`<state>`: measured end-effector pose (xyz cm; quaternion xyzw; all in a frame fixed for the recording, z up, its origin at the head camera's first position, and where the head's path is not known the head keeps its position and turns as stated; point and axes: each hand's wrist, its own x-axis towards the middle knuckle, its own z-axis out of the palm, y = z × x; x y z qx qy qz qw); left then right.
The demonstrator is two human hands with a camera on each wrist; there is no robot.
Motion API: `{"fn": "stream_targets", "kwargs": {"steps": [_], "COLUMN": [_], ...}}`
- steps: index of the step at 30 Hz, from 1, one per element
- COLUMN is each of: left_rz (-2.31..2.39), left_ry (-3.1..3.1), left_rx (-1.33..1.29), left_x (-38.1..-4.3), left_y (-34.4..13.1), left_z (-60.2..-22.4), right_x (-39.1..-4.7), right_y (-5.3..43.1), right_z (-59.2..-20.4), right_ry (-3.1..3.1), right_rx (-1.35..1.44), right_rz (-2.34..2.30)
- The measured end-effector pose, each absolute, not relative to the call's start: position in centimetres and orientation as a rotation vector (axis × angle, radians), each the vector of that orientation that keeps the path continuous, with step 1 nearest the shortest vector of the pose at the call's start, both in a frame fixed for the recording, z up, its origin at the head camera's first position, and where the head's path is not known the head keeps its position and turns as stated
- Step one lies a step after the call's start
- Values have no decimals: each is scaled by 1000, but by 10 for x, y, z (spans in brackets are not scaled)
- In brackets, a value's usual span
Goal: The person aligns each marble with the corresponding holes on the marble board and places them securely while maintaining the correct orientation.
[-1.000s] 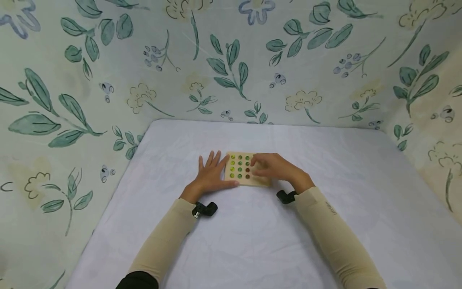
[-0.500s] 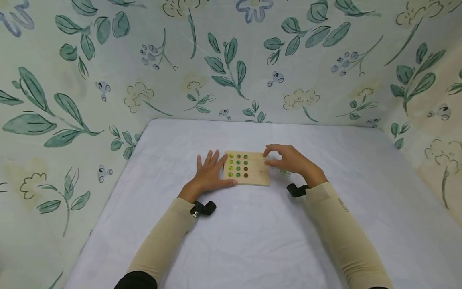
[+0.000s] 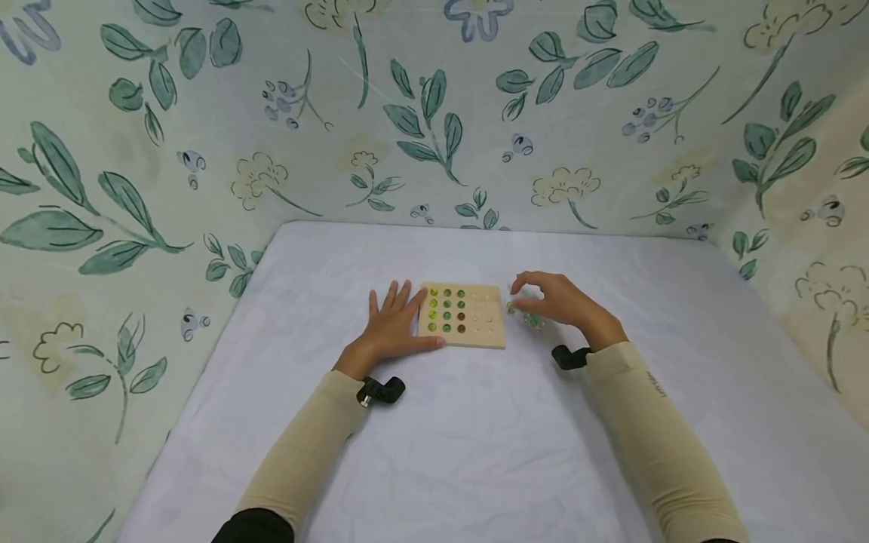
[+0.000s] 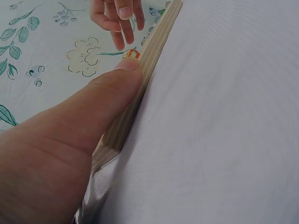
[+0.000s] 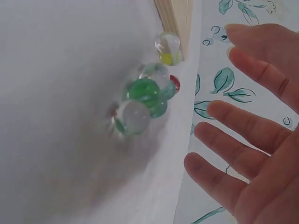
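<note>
A pale wooden board [image 3: 498, 298] lies on the white cloth, with rows of green, yellow-green and brownish marbles [image 3: 447, 305] in its left part. My left hand [image 3: 391, 332] holds its spread, straight fingers at the board's left end, the thumb along the near edge. In the left wrist view an orange-and-white marble [image 4: 132, 54] shows just beyond that thumb's tip. My right hand [image 3: 560, 300] hovers right of the board, thumb and index finger apart. Below it several loose marbles [image 3: 532, 320] cluster, among them a green marble [image 5: 144, 91] and a clear marble with yellow [image 5: 168, 48].
White cloth [image 3: 434, 437] covers the table around the board. A wall covering with a leaf and flower pattern [image 3: 421, 113] rises behind and at both sides. Each wrist carries a small black camera mount [image 3: 382, 390].
My right hand has moved right, from over the board to above the loose marbles, uncovering the board's right part. My left hand has stayed on the board.
</note>
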<state>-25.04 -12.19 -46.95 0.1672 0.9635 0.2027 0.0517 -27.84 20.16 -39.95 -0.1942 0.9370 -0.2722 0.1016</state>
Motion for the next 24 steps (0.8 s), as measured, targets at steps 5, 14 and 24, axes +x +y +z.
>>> {"fn": "stream_targets", "kwargs": {"steps": [5,14,24], "left_rz": [627,613,603], "left_ry": [2928,2929,2923], "left_rx": [506,499,488], "left_x": [-250,-249,-249], "left_y": [-123,-122,-121], "left_z": [-469,-467,-467], "right_x": [-278,-278,-275], "right_y": [206,215,229], "right_z": [-403,-407,-410], "right_ry": [2775,2806,2786], "right_rx": [-522,-446,-388], "right_rz": [-784,-741,-740]}}
